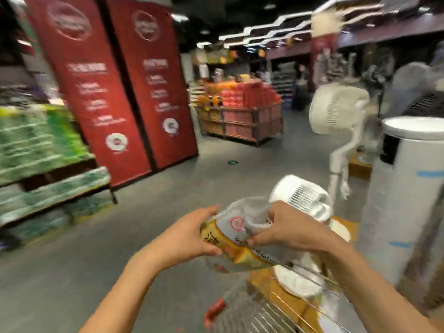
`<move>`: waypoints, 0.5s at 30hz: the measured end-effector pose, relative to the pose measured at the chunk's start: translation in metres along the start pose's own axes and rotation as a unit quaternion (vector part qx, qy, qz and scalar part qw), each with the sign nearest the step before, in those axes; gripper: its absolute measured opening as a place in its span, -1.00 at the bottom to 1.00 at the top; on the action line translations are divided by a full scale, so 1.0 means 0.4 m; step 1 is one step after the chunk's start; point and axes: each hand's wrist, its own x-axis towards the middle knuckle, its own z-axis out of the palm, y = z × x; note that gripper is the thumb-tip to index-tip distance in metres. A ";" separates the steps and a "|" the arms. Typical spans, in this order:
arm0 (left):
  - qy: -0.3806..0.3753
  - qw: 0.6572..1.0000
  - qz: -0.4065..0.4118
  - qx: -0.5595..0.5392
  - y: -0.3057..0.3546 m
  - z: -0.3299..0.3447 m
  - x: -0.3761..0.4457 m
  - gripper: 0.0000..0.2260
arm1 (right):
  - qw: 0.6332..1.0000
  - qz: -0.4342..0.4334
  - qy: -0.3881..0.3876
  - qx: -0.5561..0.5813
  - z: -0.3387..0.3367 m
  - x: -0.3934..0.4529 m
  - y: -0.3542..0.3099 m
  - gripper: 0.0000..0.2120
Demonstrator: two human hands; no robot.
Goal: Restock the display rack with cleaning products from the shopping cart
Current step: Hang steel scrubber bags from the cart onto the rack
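Clear-plastic pack [242, 239] gripped by both hands [192, 236] [290, 230] above cart rim [310, 276].

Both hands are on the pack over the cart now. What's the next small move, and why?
Probably carry the pack left toward the display rack. The left hand and right hand both grip it, and it sits above the shopping cart rim rather than inside, so lifting looks done. The rack stands off to the left across open floor; the frame is blurred.
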 end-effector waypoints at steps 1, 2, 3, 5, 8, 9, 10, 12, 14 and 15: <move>0.022 0.999 -0.005 -0.041 -0.022 -0.058 -0.072 -0.37 | 0.999 -0.043 -0.026 0.001 0.035 0.029 -0.078 -0.87; 0.052 0.996 -0.017 -0.070 -0.050 -0.116 -0.153 -0.48 | 0.995 -0.086 -0.054 0.010 0.075 0.054 -0.163 -0.87; 0.088 0.992 -0.034 -0.086 -0.082 -0.168 -0.235 -0.53 | 0.989 -0.124 -0.078 0.026 0.118 0.080 -0.240 -0.86; 0.165 0.974 -0.088 -0.129 -0.141 -0.260 -0.417 -0.49 | 0.972 -0.199 -0.099 0.075 0.208 0.108 -0.405 -0.82; 0.310 0.921 -0.159 -0.175 -0.197 -0.375 -0.710 -0.47 | 0.930 -0.279 -0.117 0.206 0.345 0.130 -0.639 -0.76; 0.358 0.897 -0.178 -0.188 -0.206 -0.401 -0.803 -0.49 | 0.911 -0.295 -0.138 0.253 0.389 0.126 -0.708 -0.74; 0.402 0.872 -0.194 -0.199 -0.205 -0.423 -0.889 -0.54 | 0.885 -0.308 -0.179 0.299 0.437 0.118 -0.770 -0.69; 0.483 0.826 -0.215 -0.197 -0.193 -0.459 -1.034 -0.68 | 0.827 -0.308 -0.286 0.373 0.541 0.094 -0.881 -0.46; 0.555 0.780 -0.232 -0.171 -0.166 -0.489 -1.140 -0.72 | 0.792 -0.330 -0.349 0.377 0.649 0.054 -0.985 -0.40; 0.586 0.759 -0.238 -0.154 -0.153 -0.503 -1.179 -0.71 | 0.781 -0.343 -0.368 0.371 0.690 0.032 -1.035 -0.52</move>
